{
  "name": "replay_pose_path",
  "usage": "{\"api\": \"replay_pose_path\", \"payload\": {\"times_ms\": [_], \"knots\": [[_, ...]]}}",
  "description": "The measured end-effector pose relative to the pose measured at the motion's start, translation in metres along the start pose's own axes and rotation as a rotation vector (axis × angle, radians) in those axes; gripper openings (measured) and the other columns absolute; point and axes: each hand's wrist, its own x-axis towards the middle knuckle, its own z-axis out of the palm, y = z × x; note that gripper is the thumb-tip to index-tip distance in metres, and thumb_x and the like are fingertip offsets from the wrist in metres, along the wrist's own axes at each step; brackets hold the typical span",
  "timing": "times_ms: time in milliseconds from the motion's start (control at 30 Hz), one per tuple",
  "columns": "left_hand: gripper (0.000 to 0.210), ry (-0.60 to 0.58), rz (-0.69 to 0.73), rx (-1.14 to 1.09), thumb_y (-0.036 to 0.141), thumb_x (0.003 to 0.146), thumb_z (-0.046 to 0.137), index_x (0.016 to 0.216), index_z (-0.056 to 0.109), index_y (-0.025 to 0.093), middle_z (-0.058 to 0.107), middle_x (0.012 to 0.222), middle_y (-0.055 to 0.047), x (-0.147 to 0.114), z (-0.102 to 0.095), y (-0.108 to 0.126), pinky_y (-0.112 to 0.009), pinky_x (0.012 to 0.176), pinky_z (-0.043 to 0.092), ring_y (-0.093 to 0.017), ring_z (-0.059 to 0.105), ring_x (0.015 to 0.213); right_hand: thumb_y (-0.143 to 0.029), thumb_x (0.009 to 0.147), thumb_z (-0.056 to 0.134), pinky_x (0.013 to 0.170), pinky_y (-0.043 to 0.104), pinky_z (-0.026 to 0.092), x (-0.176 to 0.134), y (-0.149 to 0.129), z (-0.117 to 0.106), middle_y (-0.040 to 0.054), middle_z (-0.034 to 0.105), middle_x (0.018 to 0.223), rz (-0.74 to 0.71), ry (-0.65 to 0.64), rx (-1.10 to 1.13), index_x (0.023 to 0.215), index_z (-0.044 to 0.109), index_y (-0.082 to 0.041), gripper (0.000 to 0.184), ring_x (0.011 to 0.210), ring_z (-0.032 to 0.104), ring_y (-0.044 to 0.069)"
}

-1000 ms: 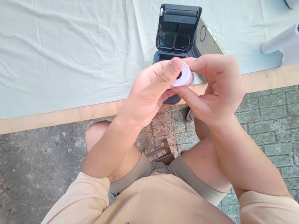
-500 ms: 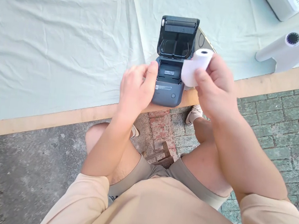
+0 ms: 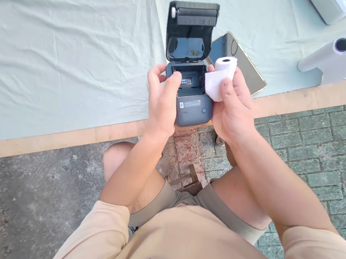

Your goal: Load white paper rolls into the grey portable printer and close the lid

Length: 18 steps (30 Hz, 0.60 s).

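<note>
A small dark grey printer (image 3: 190, 106) with its lid (image 3: 189, 30) hinged open is held at the table's front edge. My left hand (image 3: 160, 99) grips its left side, thumb at the rim of the open paper bay. My right hand (image 3: 232, 111) holds a white paper roll (image 3: 220, 76) just right of the bay, its hollow core facing up and away. The roll is outside the bay.
A smartphone (image 3: 244, 65) lies on the pale cloth (image 3: 60, 51) behind the printer. A white handheld device (image 3: 332, 57) lies at the right, a white box (image 3: 331, 8) at the top right. The table's wooden edge (image 3: 67, 135) runs across; paving and my knees are below.
My left hand let go of the roll and took the printer, which now sits lifted and nearer to me. My right hand carried the roll beside the open bay.
</note>
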Motion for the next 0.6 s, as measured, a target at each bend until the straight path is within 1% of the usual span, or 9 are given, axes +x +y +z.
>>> {"api": "replay_pose_path", "payload": {"times_ms": [67,100,200,300,367,433,500,533,600], "knots": [[0.014,-0.111,-0.005,-0.218,0.037,0.099,0.056,0.112,0.055,0.031,0.066,0.113,0.001,0.005,-0.002,-0.002,-0.035,0.101,0.054,-0.019,0.06,0.12,-0.065,0.104,0.031,0.104,0.041,0.057,0.004,-0.009,-0.005,0.0046,0.064,0.141,0.004,0.001,0.023,0.141,0.047,-0.037,0.049,0.132,0.065,0.022],[0.01,-0.159,-0.047,-0.261,0.037,0.101,0.052,0.104,0.057,0.029,0.069,0.106,0.001,0.007,-0.003,-0.004,-0.037,0.101,0.055,-0.019,0.062,0.123,-0.064,0.104,0.033,0.104,0.04,0.058,0.006,-0.014,-0.009,0.0045,0.064,0.141,0.014,-0.001,0.057,0.14,0.047,-0.037,0.047,0.132,0.065,0.022],[0.017,-0.171,-0.085,-0.223,0.043,0.102,0.054,0.099,0.06,0.027,0.072,0.099,0.001,0.013,-0.004,-0.01,-0.037,0.1,0.057,-0.021,0.065,0.127,-0.064,0.101,0.042,0.096,0.04,0.06,0.012,-0.019,-0.024,0.0054,0.066,0.131,0.094,0.005,0.181,0.138,0.047,-0.036,0.046,0.125,0.068,0.024],[0.019,-0.134,-0.103,-0.149,0.044,0.1,0.059,0.1,0.061,0.025,0.072,0.098,0.0,0.013,-0.003,-0.012,-0.032,0.094,0.06,-0.02,0.07,0.121,-0.067,0.09,0.061,0.074,0.036,0.06,0.015,-0.012,-0.035,0.0033,0.068,0.102,0.097,0.106,0.121,0.13,0.049,-0.035,0.053,0.095,0.072,0.023],[0.016,-0.127,-0.106,-0.147,0.041,0.101,0.058,0.102,0.06,0.024,0.072,0.099,0.001,0.012,-0.002,-0.012,-0.03,0.091,0.061,-0.018,0.072,0.12,-0.063,0.084,0.07,0.064,0.033,0.054,0.016,-0.006,-0.036,0.0005,0.063,0.09,0.041,0.163,0.024,0.123,0.049,-0.034,0.053,0.076,0.065,0.019],[0.013,-0.143,-0.101,-0.161,0.036,0.102,0.057,0.103,0.059,0.024,0.071,0.101,0.001,0.012,-0.001,-0.012,-0.029,0.092,0.061,-0.017,0.072,0.121,-0.06,0.085,0.069,0.059,0.031,0.051,0.016,-0.007,-0.032,-0.0012,0.059,0.085,-0.022,0.178,-0.015,0.117,0.048,-0.034,0.047,0.069,0.059,0.016],[0.012,-0.159,-0.099,-0.172,0.036,0.102,0.056,0.104,0.058,0.023,0.071,0.101,0.001,0.012,-0.001,-0.011,-0.029,0.094,0.061,-0.016,0.072,0.122,-0.06,0.091,0.06,0.059,0.031,0.052,0.018,-0.017,-0.025,-0.002,0.056,0.084,-0.101,0.165,-0.004,0.117,0.045,-0.033,0.04,0.069,0.058,0.016],[0.013,-0.163,-0.1,-0.172,0.036,0.102,0.056,0.103,0.057,0.023,0.072,0.101,0.0,0.012,-0.001,-0.011,-0.029,0.095,0.06,-0.016,0.072,0.123,-0.058,0.093,0.056,0.06,0.031,0.054,0.019,-0.025,-0.021,-0.0022,0.056,0.084,-0.139,0.146,0.012,0.117,0.043,-0.033,0.037,0.07,0.059,0.016],[0.014,-0.167,-0.094,-0.163,0.037,0.102,0.056,0.103,0.058,0.023,0.072,0.1,0.0,0.012,-0.001,-0.01,-0.029,0.096,0.06,-0.016,0.071,0.123,-0.049,0.096,0.051,0.07,0.033,0.058,0.022,-0.042,-0.017,-0.0013,0.061,0.09,-0.186,0.044,-0.046,0.119,0.043,-0.032,0.029,0.077,0.063,0.016]]}}
